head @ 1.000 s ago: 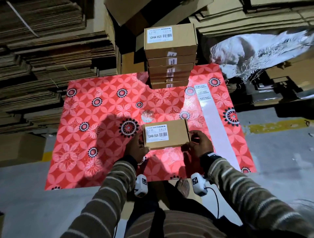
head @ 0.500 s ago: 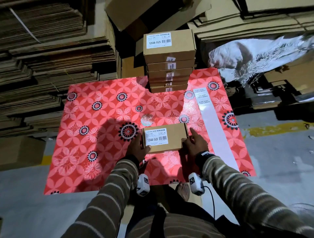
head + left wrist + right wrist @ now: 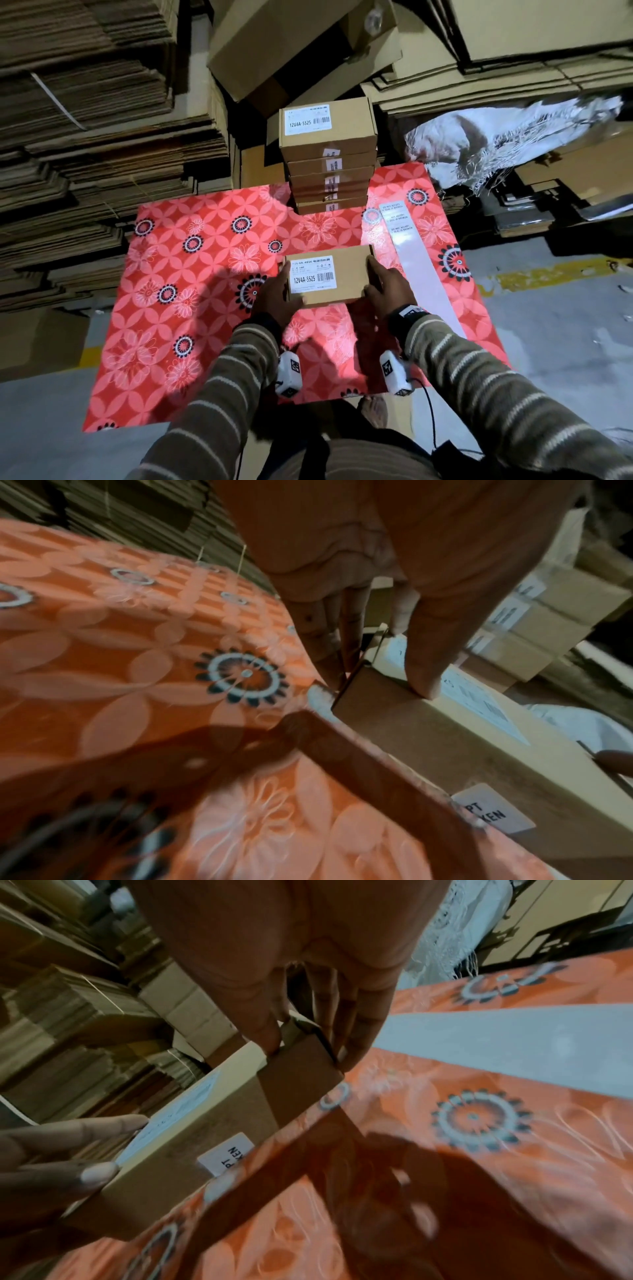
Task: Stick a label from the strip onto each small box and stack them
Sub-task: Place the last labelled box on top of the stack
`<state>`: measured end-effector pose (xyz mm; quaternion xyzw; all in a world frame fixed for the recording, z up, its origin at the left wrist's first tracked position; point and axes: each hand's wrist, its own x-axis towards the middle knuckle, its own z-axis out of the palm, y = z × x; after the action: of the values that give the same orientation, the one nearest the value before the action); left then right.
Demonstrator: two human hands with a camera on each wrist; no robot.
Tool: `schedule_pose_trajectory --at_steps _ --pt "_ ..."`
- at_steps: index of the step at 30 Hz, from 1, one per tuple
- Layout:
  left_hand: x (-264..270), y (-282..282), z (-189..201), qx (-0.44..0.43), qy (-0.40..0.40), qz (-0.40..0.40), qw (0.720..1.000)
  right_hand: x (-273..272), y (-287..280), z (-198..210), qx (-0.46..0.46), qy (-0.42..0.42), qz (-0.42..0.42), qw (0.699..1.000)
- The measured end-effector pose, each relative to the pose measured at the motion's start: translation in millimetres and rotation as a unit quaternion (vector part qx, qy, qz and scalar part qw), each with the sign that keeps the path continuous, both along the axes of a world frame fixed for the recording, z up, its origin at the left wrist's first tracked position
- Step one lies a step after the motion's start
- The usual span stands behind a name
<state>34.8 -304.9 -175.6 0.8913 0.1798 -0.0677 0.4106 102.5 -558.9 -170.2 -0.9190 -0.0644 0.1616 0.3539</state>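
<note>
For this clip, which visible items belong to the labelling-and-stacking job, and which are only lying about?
Part of the job:
- small box, gripped by left hand and right hand, seal label on its side
- stack of labelled boxes
- label strip

Just lying about:
- flattened cardboard piles
- large open carton
- white woven sack
- red floral cloth

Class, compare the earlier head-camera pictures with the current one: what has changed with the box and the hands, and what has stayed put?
The small box, earlier flat on the cloth, is now lifted off it, gripped at its ends by the left hand and right hand. The stack of boxes and the label strip stayed where they were.
</note>
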Motion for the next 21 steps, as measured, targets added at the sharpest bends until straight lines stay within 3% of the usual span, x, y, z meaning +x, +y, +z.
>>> schedule_pose_trajectory --at_steps 4,7,14,21 --pt "28 5 45 0.068 -0.045 -0.067 0.994 23 -11 26 0.04 -0.056 -0.027 0.997" --pt "42 7 79 0.105 -0.102 -0.064 0.987 37 -19 47 0.071 -0.103 -0.031 0.992" --pt "84 5 166 0.091 -0.191 -0.063 0.975 83 -16 120 0.126 -0.203 -0.049 0.97" --pt "180 28 197 0.12 -0.226 -0.024 0.967 176 13 184 0.121 -0.23 -0.064 0.963"
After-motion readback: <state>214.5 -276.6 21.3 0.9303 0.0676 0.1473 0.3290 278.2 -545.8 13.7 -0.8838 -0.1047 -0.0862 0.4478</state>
